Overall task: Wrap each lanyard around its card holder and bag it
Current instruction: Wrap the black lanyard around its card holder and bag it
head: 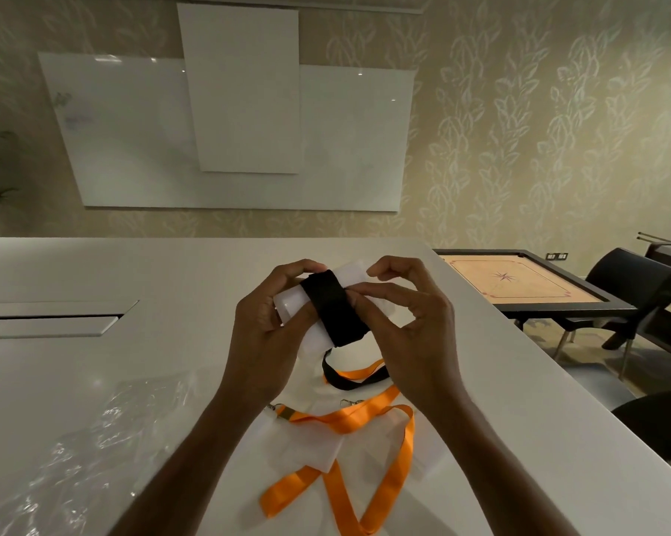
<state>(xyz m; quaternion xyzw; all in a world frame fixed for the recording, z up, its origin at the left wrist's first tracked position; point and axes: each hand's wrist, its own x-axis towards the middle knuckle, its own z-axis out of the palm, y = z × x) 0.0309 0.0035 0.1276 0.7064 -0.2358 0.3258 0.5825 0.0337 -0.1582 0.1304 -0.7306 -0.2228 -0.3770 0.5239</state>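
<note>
Nearest me, below the card holder in view, the orange lanyards (349, 423) sprawl loose on the white table (519, 439) over more pale holders, with crinkled clear bags (67, 458) well to their left. I judge those bags slippery and feather-light, best pinched at an open mouth.

Above them I hold the card holder (287, 303) off the table. My left hand (264, 334) grasps its left end, fingers curled behind and thumb on the face. My right hand (407, 323) pinches the black lanyard (333, 307) against the holder's right side, the wraps crossing its middle and a slack tail hanging beneath toward the orange ones. The ribbon looks soft and limp, so it will likely unwind unless kept pressed; the holder seems light and semi-stiff, best taken by its ends.

Beyond the holder, a carrom board (519, 284) stands off to the right and whiteboards (229, 129) hang on the wall. I can read no writing or brand anywhere.
</note>
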